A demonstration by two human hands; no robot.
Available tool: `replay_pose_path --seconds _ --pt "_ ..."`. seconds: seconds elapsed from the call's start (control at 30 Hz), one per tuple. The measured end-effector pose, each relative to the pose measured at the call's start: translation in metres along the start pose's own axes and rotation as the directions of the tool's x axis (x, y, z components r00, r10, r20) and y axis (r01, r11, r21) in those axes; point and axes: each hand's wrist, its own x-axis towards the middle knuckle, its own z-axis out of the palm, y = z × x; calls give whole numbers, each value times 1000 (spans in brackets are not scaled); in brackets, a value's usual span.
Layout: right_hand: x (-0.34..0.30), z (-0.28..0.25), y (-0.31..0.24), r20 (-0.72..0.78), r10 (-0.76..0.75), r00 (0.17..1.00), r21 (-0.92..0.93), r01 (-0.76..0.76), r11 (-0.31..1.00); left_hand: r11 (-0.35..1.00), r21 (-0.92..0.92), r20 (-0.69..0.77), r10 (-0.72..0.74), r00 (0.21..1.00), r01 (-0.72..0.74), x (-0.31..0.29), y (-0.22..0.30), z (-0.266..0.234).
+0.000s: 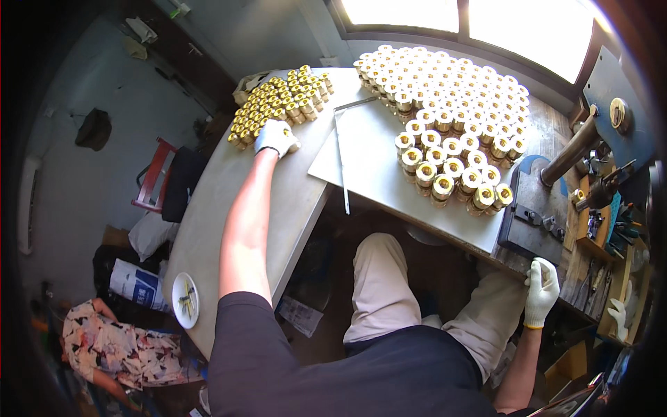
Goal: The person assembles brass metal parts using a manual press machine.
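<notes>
My left hand (278,139), in a white glove, reaches to the near edge of a cluster of brass threaded fittings (281,101) on the left table. Its fingers are curled beside the front fittings, and whatever they hold is hidden. My right hand (542,295), in a white knitted glove, is raised beside the black base (531,208) of a bench machine. Its fingers are bent in toward the thumb, and I cannot make out anything between them. A larger group of brass fittings with pale hexagonal tops (451,104) stands upright on the right-hand board.
A thin metal bar (340,156) lies across the board's left part. The machine's column (570,149) rises at right, by wooden trays of tools (597,229). A white plate (185,300) sits at the left table's edge. Another person in a patterned shirt (121,344) is at lower left.
</notes>
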Motion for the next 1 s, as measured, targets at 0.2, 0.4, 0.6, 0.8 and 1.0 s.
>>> replay_pose_path --seconds 0.2,0.4,0.6,0.8,1.0 --pt "-2 -4 7 -34 15 999 -19 -16 1000 976 -169 -249 -176 952 136 9 0 36" --pt "-6 -9 1 -80 35 996 -70 -40 997 996 -37 -444 -91 891 83 -25 43 18" --pt "4 -4 12 -20 -15 1000 -62 13 998 950 -311 -157 -64 985 12 -35 -8 70" --pt "-2 -9 5 -17 -4 1000 -23 3 1000 936 -345 -92 41 995 -71 -31 -15 75" --pt "-3 1 -2 -32 -70 997 2 70 998 934 -330 -200 72 977 -137 -31 18 48"
